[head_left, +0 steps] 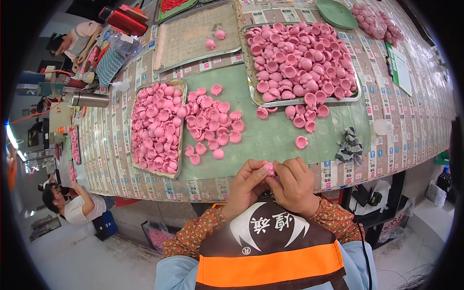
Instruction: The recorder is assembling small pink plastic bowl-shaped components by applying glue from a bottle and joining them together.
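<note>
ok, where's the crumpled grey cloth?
Head view, right of centre: the crumpled grey cloth lies on the right part of the green mat, beyond and right of the right hand.

You face a patterned table (411, 116) over a pale grey floor (123, 256), with a black shelf (397, 187) low at right and tube lights (12, 137) glowing far left.

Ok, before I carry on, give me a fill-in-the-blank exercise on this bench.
1. The bare left hand and bare right hand hold one small, rounded ____ piece.
2. The crumpled dark-grey cloth lies nearer the ____ hand.
3. The flat, beige-lined rectangular tray holds ____ rounded pieces.
4. Smooth ____ sheeting shows in front of the larger heaped silver metal tray.

Missing words: pink; right; two; green.
</note>
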Action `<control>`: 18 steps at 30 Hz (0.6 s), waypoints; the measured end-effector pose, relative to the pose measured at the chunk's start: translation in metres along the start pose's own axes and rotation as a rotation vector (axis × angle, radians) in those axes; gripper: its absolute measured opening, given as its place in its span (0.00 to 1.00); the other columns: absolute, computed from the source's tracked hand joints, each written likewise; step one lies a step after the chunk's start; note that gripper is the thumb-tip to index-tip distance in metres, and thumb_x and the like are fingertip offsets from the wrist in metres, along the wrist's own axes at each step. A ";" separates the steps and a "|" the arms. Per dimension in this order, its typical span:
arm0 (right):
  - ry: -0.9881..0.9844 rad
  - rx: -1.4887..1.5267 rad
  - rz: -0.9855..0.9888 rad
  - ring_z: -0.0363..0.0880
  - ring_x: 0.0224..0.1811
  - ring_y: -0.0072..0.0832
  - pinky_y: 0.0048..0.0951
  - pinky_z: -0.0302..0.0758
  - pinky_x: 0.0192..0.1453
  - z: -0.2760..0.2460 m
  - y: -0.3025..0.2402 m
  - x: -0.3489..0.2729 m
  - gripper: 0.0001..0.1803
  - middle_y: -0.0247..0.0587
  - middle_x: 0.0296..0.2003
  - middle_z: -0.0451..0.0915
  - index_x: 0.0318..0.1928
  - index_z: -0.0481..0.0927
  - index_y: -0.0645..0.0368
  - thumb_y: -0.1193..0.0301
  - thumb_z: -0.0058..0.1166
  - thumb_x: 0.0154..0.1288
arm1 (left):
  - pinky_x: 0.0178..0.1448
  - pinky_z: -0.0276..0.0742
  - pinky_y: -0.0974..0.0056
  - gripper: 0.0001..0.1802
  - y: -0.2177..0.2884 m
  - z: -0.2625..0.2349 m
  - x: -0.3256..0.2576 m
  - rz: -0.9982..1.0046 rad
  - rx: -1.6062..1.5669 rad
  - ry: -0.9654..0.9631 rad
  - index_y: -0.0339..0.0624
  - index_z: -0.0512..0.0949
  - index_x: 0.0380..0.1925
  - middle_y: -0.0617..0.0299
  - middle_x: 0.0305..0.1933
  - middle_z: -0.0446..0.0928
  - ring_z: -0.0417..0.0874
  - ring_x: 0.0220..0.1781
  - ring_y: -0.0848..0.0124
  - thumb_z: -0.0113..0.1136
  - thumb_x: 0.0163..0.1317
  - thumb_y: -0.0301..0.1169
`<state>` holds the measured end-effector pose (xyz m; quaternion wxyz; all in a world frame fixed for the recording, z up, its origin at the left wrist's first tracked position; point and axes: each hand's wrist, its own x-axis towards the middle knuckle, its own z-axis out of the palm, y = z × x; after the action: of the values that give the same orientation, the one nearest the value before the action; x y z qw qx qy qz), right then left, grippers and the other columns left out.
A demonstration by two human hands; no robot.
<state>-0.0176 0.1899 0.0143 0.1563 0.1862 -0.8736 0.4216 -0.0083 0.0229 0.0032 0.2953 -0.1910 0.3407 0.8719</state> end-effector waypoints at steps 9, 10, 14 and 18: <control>0.002 -0.033 -0.003 0.71 0.26 0.40 0.37 0.68 0.27 0.006 0.000 -0.004 0.18 0.45 0.28 0.72 0.40 0.80 0.71 0.76 0.66 0.47 | 0.56 0.79 0.65 0.08 -0.007 -0.002 0.001 -0.004 -0.050 0.047 0.45 0.75 0.49 0.62 0.50 0.80 0.81 0.51 0.74 0.55 0.72 0.31; 0.000 -0.033 -0.002 0.71 0.26 0.40 0.37 0.68 0.27 0.005 0.000 -0.004 0.18 0.45 0.28 0.72 0.40 0.80 0.71 0.76 0.66 0.47 | 0.56 0.79 0.65 0.08 -0.008 -0.002 0.001 -0.004 -0.052 0.048 0.45 0.75 0.49 0.62 0.50 0.80 0.81 0.51 0.74 0.55 0.72 0.31; -0.015 -0.040 -0.007 0.70 0.26 0.40 0.37 0.68 0.27 0.008 0.002 -0.006 0.18 0.46 0.28 0.71 0.41 0.80 0.71 0.77 0.66 0.47 | 0.56 0.79 0.65 0.08 -0.011 -0.004 0.002 0.019 -0.043 0.049 0.45 0.74 0.48 0.62 0.50 0.80 0.81 0.51 0.75 0.54 0.73 0.31; -0.016 -0.056 -0.015 0.71 0.26 0.40 0.37 0.68 0.27 0.009 0.002 -0.003 0.19 0.46 0.28 0.71 0.41 0.80 0.72 0.77 0.66 0.46 | 0.55 0.79 0.65 0.07 -0.011 -0.005 0.005 0.031 -0.049 0.043 0.45 0.74 0.48 0.63 0.50 0.80 0.81 0.51 0.75 0.54 0.73 0.31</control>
<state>-0.0169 0.1850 0.0061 0.1579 0.1918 -0.8848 0.3943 -0.0043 0.0278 -0.0082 0.2695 -0.2119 0.3283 0.8802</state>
